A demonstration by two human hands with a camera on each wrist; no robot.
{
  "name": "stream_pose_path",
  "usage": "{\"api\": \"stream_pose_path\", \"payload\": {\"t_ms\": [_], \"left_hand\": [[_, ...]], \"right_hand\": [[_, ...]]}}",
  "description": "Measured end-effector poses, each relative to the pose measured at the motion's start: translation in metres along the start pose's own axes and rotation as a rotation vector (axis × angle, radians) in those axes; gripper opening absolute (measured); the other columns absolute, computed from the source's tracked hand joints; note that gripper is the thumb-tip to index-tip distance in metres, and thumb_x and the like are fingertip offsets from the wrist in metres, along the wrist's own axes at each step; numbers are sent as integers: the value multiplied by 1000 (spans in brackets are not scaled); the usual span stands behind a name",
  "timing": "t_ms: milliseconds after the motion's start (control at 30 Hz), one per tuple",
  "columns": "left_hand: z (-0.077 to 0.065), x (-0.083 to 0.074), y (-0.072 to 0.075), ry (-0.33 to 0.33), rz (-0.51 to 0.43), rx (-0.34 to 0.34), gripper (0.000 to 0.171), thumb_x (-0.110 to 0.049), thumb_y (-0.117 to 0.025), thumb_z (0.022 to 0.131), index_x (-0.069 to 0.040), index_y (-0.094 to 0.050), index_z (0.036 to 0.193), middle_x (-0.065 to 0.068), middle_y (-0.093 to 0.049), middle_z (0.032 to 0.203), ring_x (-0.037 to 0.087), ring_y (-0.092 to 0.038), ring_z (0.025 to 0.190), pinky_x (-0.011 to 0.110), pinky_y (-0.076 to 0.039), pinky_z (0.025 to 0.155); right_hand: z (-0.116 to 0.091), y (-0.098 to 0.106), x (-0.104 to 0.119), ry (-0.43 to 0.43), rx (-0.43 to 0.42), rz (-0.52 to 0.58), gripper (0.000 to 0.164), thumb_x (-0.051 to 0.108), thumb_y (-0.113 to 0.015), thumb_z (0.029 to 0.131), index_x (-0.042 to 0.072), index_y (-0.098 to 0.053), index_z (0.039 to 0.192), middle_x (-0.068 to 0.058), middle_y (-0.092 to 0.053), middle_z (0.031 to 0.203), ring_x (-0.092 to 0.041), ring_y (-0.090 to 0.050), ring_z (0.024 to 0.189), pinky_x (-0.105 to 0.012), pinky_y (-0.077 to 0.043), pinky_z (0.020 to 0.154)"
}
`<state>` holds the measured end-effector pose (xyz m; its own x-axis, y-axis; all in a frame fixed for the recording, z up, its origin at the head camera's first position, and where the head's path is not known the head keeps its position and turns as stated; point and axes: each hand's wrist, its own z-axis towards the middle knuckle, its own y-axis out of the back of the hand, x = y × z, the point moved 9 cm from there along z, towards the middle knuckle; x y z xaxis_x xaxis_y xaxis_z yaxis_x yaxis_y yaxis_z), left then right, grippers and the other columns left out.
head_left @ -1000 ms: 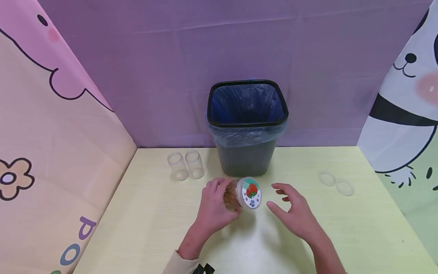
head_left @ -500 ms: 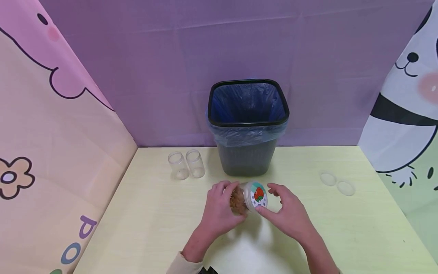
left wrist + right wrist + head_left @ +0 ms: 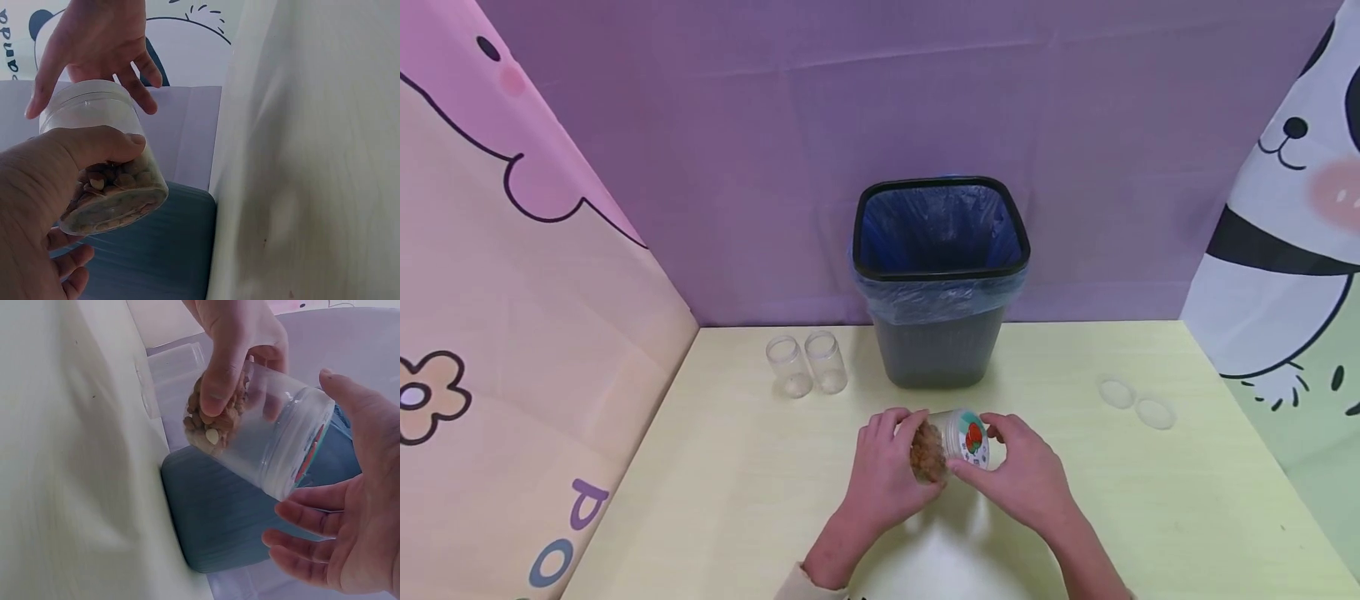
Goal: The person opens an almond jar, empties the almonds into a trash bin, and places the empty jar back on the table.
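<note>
My left hand (image 3: 887,471) grips a clear plastic jar (image 3: 929,454) around its body and holds it tilted above the table. Brown, nut-like pieces (image 3: 228,422) lie toward the jar's base. The white lid (image 3: 973,438) carries a label with a red fruit picture and faces right. My right hand (image 3: 1026,479) is at the lid, thumb on the near side and fingers on the far side. Both wrist views show its fingers spread and fairly straight around the lid's rim, with small gaps; whether a fingertip touches is hard to tell.
Behind the hands stands a dark bin (image 3: 940,350) with a blue liner. Two clear open jars (image 3: 788,368) are upright at the back left. Two thin clear discs (image 3: 1117,393) lie on the table (image 3: 737,500) at the right. Printed cloth walls (image 3: 760,167) enclose the table.
The jar and my left hand have shifted slightly right and toward me. My right hand has come in from the right, its thumb and fingers now around the lid.
</note>
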<state>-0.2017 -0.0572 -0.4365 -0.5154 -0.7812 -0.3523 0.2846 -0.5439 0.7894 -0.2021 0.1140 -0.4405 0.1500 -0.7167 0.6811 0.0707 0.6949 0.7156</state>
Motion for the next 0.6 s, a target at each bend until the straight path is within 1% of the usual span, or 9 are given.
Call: {"api": "stream_pose_path", "payload": {"t_ms": [133, 267, 400, 600], "left_hand": [[0, -1, -2, -8, -5, 3, 82, -44, -89, 55, -14, -60, 125, 3, -51, 117, 22, -48, 107, 44, -43, 87], [0, -2, -3, -15, -8, 11, 82, -45, -89, 54, -17, -60, 125, 1, -56, 120, 24, -47, 116, 46, -42, 91], [1, -3, -2, -33, -4, 10, 82, -47, -88, 54, -18, -60, 125, -2, -61, 120, 22, -48, 117, 45, -41, 93], [1, -4, 0, -58, -4, -3, 82, -51, -88, 54, -18, -62, 124, -3, -63, 118, 17, -51, 110, 39, -44, 87]], "right_hand": [[1, -4, -3, -28, 21, 47, 82, 67, -74, 69, 11, -59, 126, 4, -61, 106, -16, -58, 94, -36, -48, 74], [1, -5, -5, -24, 21, 88, 79, 64, -77, 70, 10, -60, 124, 0, -63, 106, -15, -57, 93, -35, -49, 74], [1, -3, -4, 16, 6, 124, 72, 57, -80, 70, 10, -61, 121, 0, -62, 102, -12, -55, 88, -35, -49, 74], [1, -2, -2, 91, -19, 171, 67, 49, -84, 69, 10, -62, 119, 2, -61, 98, -9, -55, 88, -41, -51, 76]]}}
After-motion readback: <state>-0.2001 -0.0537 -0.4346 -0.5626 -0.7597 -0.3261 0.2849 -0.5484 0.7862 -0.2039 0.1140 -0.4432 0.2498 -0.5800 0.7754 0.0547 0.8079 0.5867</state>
